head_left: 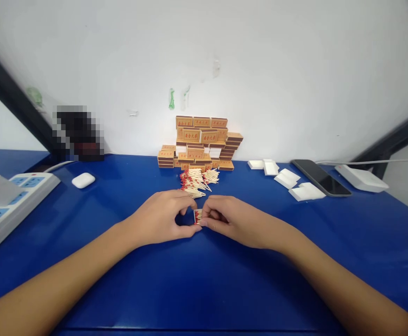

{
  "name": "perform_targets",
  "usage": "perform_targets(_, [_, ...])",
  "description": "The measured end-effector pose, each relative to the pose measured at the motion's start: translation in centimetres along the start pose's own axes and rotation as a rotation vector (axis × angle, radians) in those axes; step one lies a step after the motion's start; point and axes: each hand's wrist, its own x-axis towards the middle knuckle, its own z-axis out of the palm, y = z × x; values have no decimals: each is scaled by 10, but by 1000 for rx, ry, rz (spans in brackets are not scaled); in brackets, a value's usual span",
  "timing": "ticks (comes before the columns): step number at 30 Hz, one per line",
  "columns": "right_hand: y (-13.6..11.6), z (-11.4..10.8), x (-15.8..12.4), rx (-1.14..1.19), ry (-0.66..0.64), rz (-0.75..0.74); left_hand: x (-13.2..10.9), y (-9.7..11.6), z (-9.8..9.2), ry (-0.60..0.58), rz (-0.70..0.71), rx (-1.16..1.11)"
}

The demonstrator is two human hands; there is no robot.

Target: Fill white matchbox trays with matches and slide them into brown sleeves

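A small white matchbox tray lies on the blue tabletop between my hands, with red-tipped matches in it. My left hand grips its left end, thumb at the near side and fingers at the far side. On the right end, my right hand is closed, thumb and curled fingers round the tray and over part of the matches. Its fingers hide that end, so whether it also pinches matches cannot be seen. Just beyond my hands sits a pile of loose matches, red heads mostly to the left.
Printed matchboxes are stacked against the white wall. White trays and a phone lie to the right, near a white device. At left are a power strip and a white earbud case.
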Motion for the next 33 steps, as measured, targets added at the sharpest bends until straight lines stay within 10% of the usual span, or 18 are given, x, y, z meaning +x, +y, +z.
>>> perform_targets(33, [11, 3, 2, -346, 134, -87, -1, 0, 3, 33, 44, 14])
